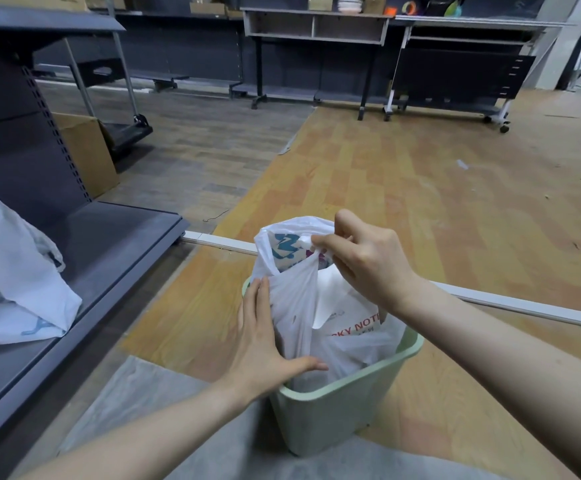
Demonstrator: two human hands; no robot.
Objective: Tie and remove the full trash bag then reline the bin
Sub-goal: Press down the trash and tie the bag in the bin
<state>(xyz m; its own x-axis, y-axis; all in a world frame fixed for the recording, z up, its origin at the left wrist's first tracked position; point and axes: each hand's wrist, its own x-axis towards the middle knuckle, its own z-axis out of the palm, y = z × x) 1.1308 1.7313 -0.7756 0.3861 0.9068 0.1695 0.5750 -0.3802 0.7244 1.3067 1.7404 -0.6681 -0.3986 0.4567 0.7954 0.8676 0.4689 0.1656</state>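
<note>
Over the green bin (337, 410), her right hand (361, 258) pinches the trash bag (292, 306) handle straight up, while the open left hand (265, 337) steadies its nearer side.

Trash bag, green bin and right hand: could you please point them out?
trash bag (291, 306), head view, its near side wall.
green bin (337, 414), head view, its front wall.
right hand (365, 254), head view, its back.

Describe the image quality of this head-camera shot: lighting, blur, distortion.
Head view: soft, even indoor light with no harsh glare; wide-angle bending curves the gray shelf and the forearms at the edges; the far desks are soft and dim; the white trash bag, the right hand pinching it, and the left hand on the green bin read fairly sharp.
</note>
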